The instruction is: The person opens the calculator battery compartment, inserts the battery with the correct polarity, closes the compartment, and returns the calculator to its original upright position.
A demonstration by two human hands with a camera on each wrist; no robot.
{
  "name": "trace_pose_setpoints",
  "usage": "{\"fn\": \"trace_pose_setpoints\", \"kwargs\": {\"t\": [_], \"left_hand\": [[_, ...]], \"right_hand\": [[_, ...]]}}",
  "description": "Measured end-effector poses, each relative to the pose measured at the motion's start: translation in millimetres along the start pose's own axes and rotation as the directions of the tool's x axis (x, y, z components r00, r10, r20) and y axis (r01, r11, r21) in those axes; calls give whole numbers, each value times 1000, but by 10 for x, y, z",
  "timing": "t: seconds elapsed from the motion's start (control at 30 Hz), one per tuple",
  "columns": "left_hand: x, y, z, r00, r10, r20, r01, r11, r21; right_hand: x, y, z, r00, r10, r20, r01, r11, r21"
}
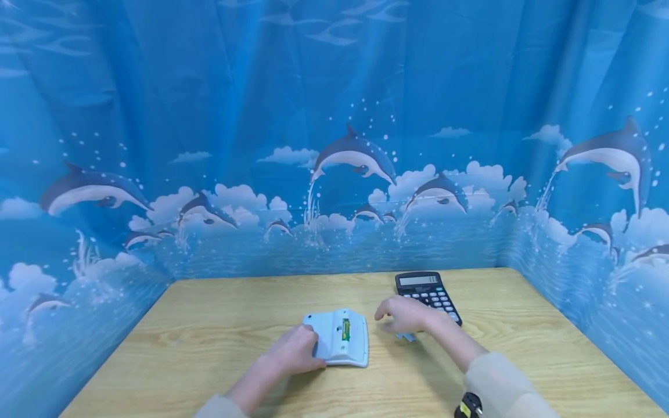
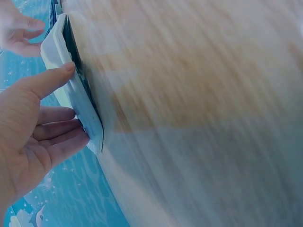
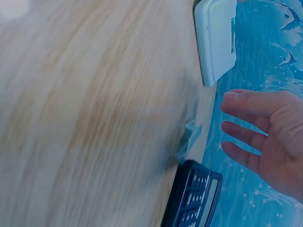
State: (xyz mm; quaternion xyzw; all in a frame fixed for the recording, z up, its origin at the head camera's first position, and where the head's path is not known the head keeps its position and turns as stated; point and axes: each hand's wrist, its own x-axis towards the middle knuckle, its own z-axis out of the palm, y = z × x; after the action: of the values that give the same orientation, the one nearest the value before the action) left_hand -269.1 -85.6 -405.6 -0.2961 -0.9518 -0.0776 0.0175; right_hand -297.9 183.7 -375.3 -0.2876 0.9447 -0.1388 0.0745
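A pale blue device point(image 1: 326, 334), shaped like a desk calculator, lies back side up on the wooden table. Its battery compartment point(image 1: 346, 330) is uncovered and a green battery shows inside. My left hand point(image 1: 297, 350) grips the device by its left side, thumb on the near edge and fingers curled at the side, as the left wrist view shows too. Between the device and a black calculator point(image 3: 191, 198), my right hand point(image 1: 407, 313) hovers with loosely bent fingers and holds nothing. Below it on the table is a small pale blue piece point(image 3: 190, 137), partly hidden by the hand in the head view.
The black calculator lies face up at the back right, its display toward the far edge, partly covered by my right hand. A blue curtain point(image 1: 261, 116) printed with dolphins hangs round the back and sides of the wooden table point(image 1: 209, 325).
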Motion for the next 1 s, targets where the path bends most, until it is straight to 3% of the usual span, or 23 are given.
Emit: {"fn": "trace_pose_setpoints", "kwargs": {"t": [0.47,0.6,1.0], "left_hand": [[-12,-9,4,1000,3,17,-3,1000,-9],[-5,-11,4,1000,-2,22,2,1000,-15],[-1,-15,3,1000,8,0,-8,1000,-10]], "right_hand": [[-182,126,55,992,100,73,-85,979,-186],[-207,150,62,994,87,60,-71,970,-233],[-176,172,70,995,89,40,-77,969,-236]]}}
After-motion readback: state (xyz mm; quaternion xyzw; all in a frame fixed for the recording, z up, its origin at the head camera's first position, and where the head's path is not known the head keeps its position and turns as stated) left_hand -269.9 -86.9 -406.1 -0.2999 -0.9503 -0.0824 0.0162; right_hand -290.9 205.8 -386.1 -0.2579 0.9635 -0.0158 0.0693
